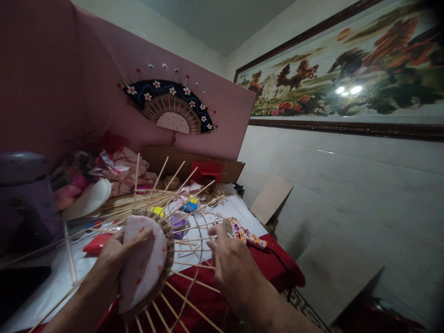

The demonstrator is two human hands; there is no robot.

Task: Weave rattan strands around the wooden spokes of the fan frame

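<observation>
A half-round fan frame (147,259) has a pale cloth centre with small red marks, a woven rim and thin wooden sticks fanning out to the right. My left hand (120,252) grips the cloth centre, thumb across its face. Over the stick ends at the right is my right hand (231,261), its fingers bent and close together around a stick or cord; which one is too small to tell. A loose brown cord (197,273) runs across the sticks. Just beyond my right hand lies a flower-patterned glue gun (248,235) with a black cable.
Loose sticks (121,203), a white paper plate (92,199), yellow, blue and purple (178,224) lumps and a red packet (99,243) lie on the table (243,210). A purple container (27,199) stands left. A finished fan (173,104) hangs on the pink board behind.
</observation>
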